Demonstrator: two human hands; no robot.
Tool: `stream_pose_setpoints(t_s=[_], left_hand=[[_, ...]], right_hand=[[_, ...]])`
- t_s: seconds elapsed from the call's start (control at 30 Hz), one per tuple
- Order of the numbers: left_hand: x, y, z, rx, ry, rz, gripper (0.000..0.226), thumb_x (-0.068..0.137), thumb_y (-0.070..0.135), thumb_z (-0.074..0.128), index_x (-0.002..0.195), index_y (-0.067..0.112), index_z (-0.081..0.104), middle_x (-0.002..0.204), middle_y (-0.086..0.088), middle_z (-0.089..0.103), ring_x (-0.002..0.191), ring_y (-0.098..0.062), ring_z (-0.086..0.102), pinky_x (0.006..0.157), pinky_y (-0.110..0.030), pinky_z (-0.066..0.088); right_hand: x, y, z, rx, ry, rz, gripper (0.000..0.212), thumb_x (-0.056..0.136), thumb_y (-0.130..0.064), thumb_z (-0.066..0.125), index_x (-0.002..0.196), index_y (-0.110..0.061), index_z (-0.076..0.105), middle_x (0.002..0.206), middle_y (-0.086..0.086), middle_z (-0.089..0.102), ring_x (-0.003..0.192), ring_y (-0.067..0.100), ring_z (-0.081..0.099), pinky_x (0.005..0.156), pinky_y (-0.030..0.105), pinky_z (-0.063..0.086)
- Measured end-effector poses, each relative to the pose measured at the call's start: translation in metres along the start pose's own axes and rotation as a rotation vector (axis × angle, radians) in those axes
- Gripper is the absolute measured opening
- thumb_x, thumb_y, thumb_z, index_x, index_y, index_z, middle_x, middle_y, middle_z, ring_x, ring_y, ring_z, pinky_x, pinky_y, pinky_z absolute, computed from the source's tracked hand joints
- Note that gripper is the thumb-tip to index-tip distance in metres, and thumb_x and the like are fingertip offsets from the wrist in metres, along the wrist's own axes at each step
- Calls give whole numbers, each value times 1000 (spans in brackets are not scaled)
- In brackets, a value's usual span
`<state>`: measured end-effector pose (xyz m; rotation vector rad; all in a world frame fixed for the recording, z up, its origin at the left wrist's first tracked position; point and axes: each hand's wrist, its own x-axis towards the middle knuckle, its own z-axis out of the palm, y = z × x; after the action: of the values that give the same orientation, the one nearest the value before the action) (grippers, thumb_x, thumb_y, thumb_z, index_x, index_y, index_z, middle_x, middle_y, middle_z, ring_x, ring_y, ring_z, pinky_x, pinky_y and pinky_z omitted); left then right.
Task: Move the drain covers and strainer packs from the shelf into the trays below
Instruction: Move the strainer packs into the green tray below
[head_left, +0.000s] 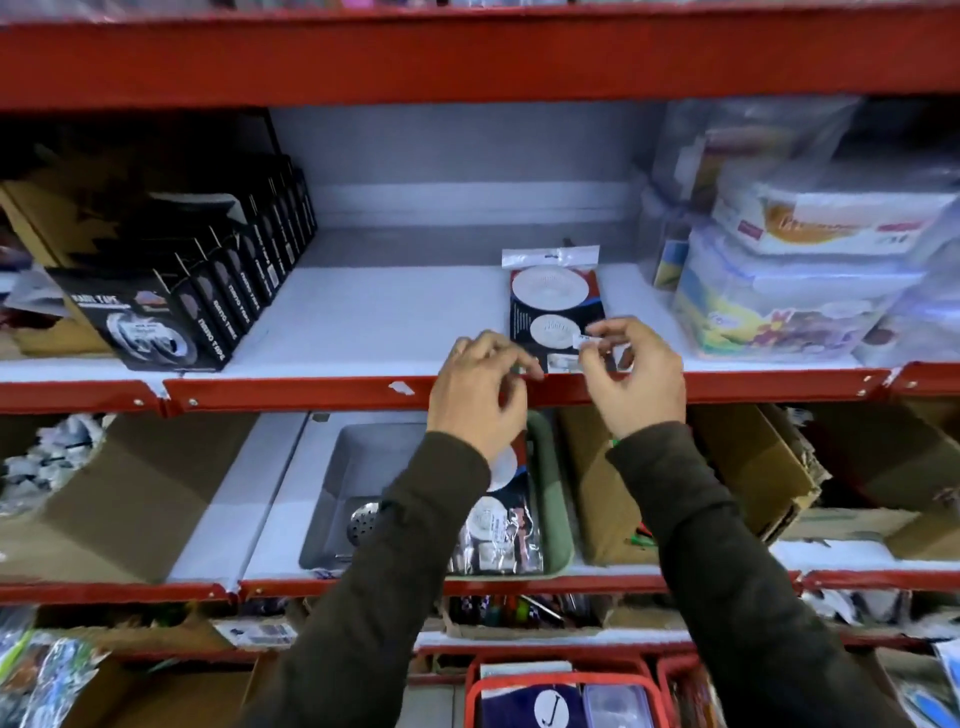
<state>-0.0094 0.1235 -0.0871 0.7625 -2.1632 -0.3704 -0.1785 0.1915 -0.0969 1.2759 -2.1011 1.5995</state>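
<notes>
One strainer pack, dark card with two white round strainers under clear plastic, lies flat on the white shelf near its front edge. My right hand hovers over the pack's lower right corner and pinches a small white sticker between thumb and forefinger. My left hand is just left of the pack, fingers curled and apart, fingertips at its lower left corner. Below, a grey tray holds a metal drain cover. A green tray beside it holds strainer packs, partly hidden by my left sleeve.
Black tape boxes stand on the shelf's left, stacked plastic containers on its right. The red shelf lip runs under my hands. Cardboard boxes flank the trays. A red basket sits at the bottom.
</notes>
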Motion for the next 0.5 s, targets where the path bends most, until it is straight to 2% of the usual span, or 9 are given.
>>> stream_pose_setpoints(t_s=[0.07, 0.13, 0.2, 0.23, 0.3, 0.4, 0.5], left_hand=[[31, 0, 5, 60, -27, -86, 37, 83, 14, 45, 106, 24, 72, 111, -2, 64, 103, -25, 55, 92, -33, 47], [61, -7, 17, 131, -198, -325, 42, 92, 19, 46, 131, 18, 61, 132, -11, 59, 121, -32, 52, 104, -36, 44], [80, -12, 29, 102, -402, -578, 46, 97, 25, 45, 139, 8, 52, 140, -17, 55, 129, -36, 51, 108, -38, 42], [87, -14, 34, 59, -459, -661, 44, 97, 26, 46, 135, 4, 54, 138, -19, 57, 127, -36, 54, 106, -38, 44], [93, -17, 40, -29, -455, -742, 38, 96, 23, 51, 127, 2, 58, 130, -20, 63, 118, -37, 60, 98, -37, 49], [100, -20, 40, -176, -384, -807, 36, 93, 20, 55, 123, 0, 59, 123, -20, 65, 113, -36, 63, 90, -37, 51], [104, -27, 37, -361, -306, -868, 36, 87, 13, 56, 115, -7, 65, 115, -28, 68, 110, -41, 65, 82, -38, 53]], right_hand=[[29, 8, 0, -135, -79, 74, 29, 81, -37, 59, 106, -25, 67, 101, 1, 71, 99, 25, 63, 85, 37, 54], [51, 22, 4, -318, -247, 264, 44, 87, -35, 56, 124, -13, 61, 123, 17, 64, 118, 37, 54, 102, 41, 46], [63, 32, 12, -497, -423, 418, 51, 92, -37, 49, 131, -5, 55, 134, 24, 55, 127, 40, 49, 107, 41, 40], [67, 36, 15, -528, -482, 452, 50, 93, -38, 48, 129, -3, 55, 134, 25, 54, 126, 40, 49, 106, 41, 41], [74, 41, 20, -439, -533, 491, 43, 92, -35, 52, 117, -2, 61, 120, 25, 61, 114, 37, 57, 98, 37, 46], [87, 48, 25, -180, -489, 577, 21, 86, -21, 63, 93, -2, 63, 89, 19, 60, 86, 27, 56, 81, 32, 46], [98, 51, 24, 74, -441, 630, 3, 81, -5, 67, 80, -3, 67, 79, 13, 63, 82, 24, 57, 69, 28, 45]])
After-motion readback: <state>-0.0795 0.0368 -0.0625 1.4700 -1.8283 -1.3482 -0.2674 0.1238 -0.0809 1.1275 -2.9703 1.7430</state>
